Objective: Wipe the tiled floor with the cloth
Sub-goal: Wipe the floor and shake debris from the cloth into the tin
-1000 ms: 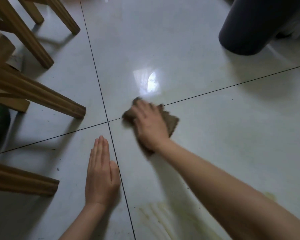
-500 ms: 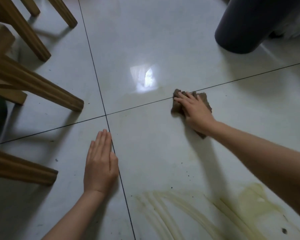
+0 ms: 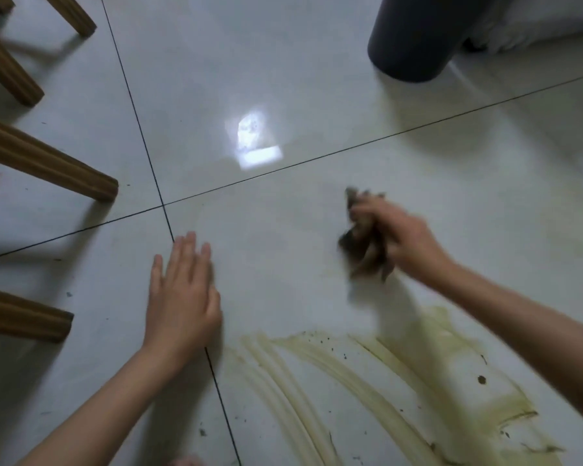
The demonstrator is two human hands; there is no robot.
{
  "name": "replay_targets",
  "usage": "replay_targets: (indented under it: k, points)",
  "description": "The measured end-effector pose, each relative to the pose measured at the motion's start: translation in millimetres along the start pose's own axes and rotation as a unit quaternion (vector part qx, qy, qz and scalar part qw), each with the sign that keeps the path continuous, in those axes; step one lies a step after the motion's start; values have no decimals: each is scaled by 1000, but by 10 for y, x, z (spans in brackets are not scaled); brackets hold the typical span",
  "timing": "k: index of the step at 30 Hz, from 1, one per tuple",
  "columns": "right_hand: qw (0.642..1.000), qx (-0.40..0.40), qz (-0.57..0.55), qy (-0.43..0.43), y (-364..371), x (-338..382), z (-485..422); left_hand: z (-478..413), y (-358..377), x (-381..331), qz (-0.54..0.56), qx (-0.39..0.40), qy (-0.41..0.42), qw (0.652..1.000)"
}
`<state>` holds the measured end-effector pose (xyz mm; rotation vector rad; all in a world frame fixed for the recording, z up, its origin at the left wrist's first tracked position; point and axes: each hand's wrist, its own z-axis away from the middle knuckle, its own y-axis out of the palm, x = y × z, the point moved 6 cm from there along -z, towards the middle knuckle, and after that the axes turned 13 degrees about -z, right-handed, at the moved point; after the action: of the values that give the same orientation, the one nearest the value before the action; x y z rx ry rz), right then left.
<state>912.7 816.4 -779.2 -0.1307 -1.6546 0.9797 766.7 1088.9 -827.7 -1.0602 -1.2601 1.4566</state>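
We note the cloth (image 3: 364, 243), brown and bunched, gripped in the right hand (image 3: 408, 240), whose fingers curl around it; motion blur, so we cannot tell whether it touches the floor (image 3: 283, 79). It sits right of the tile-joint crossing, just above a yellowish smear (image 3: 418, 381) with dark specks. Our left hand (image 3: 182, 297) lies flat on the tile over a joint, fingers straight, holding nothing. Wooden legs (image 3: 48, 163) at left; dark bin (image 3: 418, 38) upper right.
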Motion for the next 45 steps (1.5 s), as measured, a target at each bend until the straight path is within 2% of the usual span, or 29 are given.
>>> replay_targets:
  k: [3,4,6,8,11,13,15,16,18,20,24,26,29,31,34,35,37,39,40,43,45]
  points:
    - [990,17,122,71,-149,-535,-305,132,50,-422,-23,42,53,997]
    - [986,25,133,98,-68,-664,-301,181,67,-536,-25,43,60,997]
    - [985,-19,123,116,92,-767,-214,258,111,-713,-41,44,71,996]
    - [992,-44,89,82,238,-678,-23,301,195,-783,-52,75,60,994]
    - [999,-18,46,-1,488,-423,565,274,251,-794,-58,113,48,991]
    - [998,41,31,-45,690,-197,1054,243,237,-805,-78,143,54,985]
    - [991,124,6,-58,776,-50,1388,228,201,-831,-124,166,62,976]
    - [990,133,-22,-50,723,-22,1457,220,174,-857,-146,180,63,971]
    - [988,46,-143,24,369,-23,1504,202,129,-925,-172,213,53,960]
    - [960,-79,-249,97,-145,-76,1632,176,79,-994,-205,234,43,949]
    - [923,-212,-302,110,-983,-152,2424,225,-68,-1231,-264,251,-15,931]
    - [912,-276,-271,135,-1188,-224,2975,284,-103,-1518,-255,221,3,941]
    - [902,-340,-168,206,-1216,-316,3801,432,-60,-2095,-222,162,126,953]
    - [885,-364,-128,259,-1141,-366,4303,541,-15,-2453,-203,142,201,948]
    - [880,-381,-41,281,-1080,-365,4791,592,54,-2859,-177,126,256,942]
    - [881,-364,-11,302,-1020,-397,4880,589,82,-2954,-170,131,264,941]
    - [879,-260,45,397,-809,-589,4954,554,132,-3070,-161,143,266,940]
    - [852,-131,102,497,-528,-851,4961,505,165,-3096,-168,152,261,939]
    - [844,-101,118,514,-428,-964,4940,486,182,-3081,-177,152,258,938]
    - [857,-147,125,479,-399,-1172,4766,407,217,-2999,-203,152,252,934]
    - [853,-170,146,472,-424,-1279,4720,368,240,-2938,-201,158,257,932]
